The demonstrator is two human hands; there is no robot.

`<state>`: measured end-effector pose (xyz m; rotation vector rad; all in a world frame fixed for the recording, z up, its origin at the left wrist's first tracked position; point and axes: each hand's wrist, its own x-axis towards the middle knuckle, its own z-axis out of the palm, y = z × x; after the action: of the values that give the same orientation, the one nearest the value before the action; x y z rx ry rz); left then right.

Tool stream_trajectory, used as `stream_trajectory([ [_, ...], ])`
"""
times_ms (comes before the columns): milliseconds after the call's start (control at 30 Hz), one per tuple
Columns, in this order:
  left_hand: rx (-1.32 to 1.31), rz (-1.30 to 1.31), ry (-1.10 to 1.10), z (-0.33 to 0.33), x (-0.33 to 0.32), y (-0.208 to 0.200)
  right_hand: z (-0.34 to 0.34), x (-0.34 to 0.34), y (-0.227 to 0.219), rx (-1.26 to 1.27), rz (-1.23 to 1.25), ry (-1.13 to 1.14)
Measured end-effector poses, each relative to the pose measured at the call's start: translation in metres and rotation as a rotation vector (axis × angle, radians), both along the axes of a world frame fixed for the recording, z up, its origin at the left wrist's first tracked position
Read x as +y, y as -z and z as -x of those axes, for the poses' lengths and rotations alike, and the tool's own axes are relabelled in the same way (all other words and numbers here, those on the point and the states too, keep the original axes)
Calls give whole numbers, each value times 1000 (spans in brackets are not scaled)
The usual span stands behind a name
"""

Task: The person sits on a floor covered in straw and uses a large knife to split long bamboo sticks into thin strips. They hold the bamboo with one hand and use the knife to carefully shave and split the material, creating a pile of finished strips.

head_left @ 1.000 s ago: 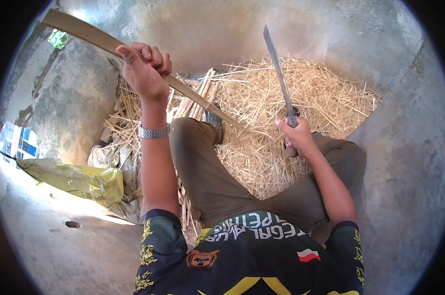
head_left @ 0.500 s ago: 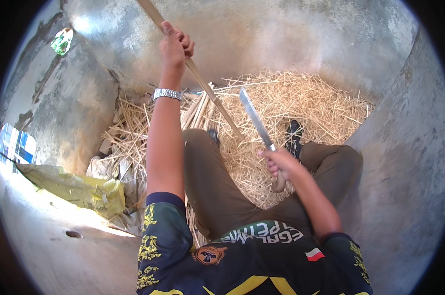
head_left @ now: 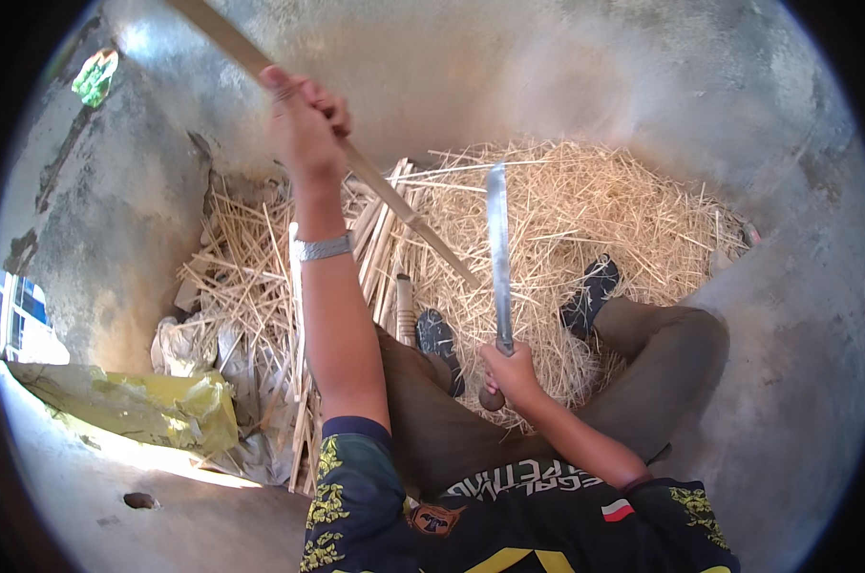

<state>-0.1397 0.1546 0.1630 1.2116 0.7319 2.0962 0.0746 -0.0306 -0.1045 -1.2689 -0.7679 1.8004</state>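
Two hands are full: the left hand (head_left: 308,119) has fingers curled around a pale strip (head_left: 385,191) slanting over straw (head_left: 585,205); the right hand (head_left: 511,371) grips a machete (head_left: 499,248). Apparently lining up, the next move calls for keeping blade clear of legs (head_left: 643,382).

Left hand (head_left: 310,119): slanting wooden strip (head_left: 386,189) gripped
Right hand (head_left: 511,372): long knife (head_left: 499,248) held by handle (head_left: 493,399)
Straw (head_left: 595,201): spread around the shoes (head_left: 435,342)

The machete blade (head_left: 499,258) is smooth, shiny metal, the strip (head_left: 387,194) matt, bamboo-like wood, the straw (head_left: 585,205) rough and dry, the yellow sheet (head_left: 179,409) crinkled, glossy plastic.
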Motion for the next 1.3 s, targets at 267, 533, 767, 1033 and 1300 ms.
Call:
stream_trajectory([
  [267, -104, -2, -14, 50, 2, 13, -11, 11, -3, -443, -234, -173],
  [533, -1, -27, 55, -6, -21, 2, 2, -15, -6, -59, -368, 189],
  [767, -28, 8, 67, -14, -40, 7, -7, -17, 11, -361, -182, -196],
  [1033, 35, -99, -70, -16, -37, 9, -18, -21, -24, -198, -302, 7],
  [1300, 235, -202, -326, -42, -37, 18, -13, -14, 20, -444, -475, -23],
])
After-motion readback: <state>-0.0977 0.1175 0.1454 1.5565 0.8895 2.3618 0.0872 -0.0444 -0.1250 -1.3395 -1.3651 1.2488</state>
